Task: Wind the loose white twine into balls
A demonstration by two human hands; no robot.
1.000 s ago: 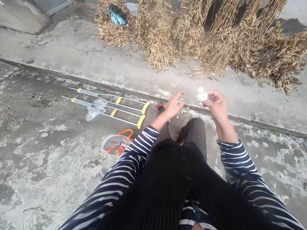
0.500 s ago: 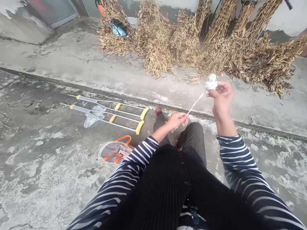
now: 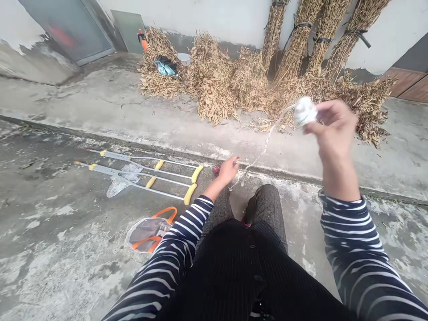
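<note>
My right hand (image 3: 334, 127), blurred by motion, pinches a wound ball of white string (image 3: 305, 111) between thumb and fingertips, up over the raised concrete ledge. From the ball a loose length of string (image 3: 266, 145) curves down and to the left, and its lower part hangs near my knees. My left hand (image 3: 229, 170) is lower and to the left, just beside that hanging string and seemingly apart from it. Its fingers are a little apart and partly bent, and I see nothing held in them.
Two crutches (image 3: 170, 176) with yellow pads lie on the concrete at left, over a clear plastic bag (image 3: 122, 180). Nearer is a bag with orange handles (image 3: 147, 234). Dried plant bundles (image 3: 217, 84) lean along the wall, with an orange sprayer (image 3: 142, 41) beside them.
My right hand has moved right with the string ball. My left hand has let go of the string and shifted left; the taut string now hangs slack. The view has tilted up slightly.
</note>
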